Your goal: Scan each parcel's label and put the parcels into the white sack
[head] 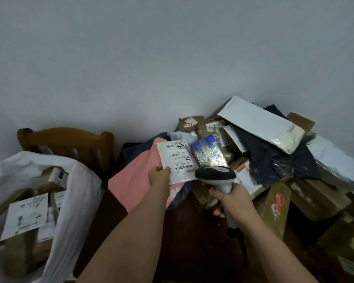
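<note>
Head view shows your left hand (159, 176) pinching the lower corner of a small white parcel (177, 161), label up, raised over the dark worktop (192, 237). Your right hand (231, 198) grips the handle of a grey scanner (216, 174), whose head sits just beside the parcel at its 4 o'clock. At 9 o'clock the white sack (78, 193) stands open with labelled boxes inside, against a wooden chair (70, 139). From 12 to 3 o'clock lies a heap of parcels (274, 152); a pink mailer (135, 180) lies under the held parcel.
</note>
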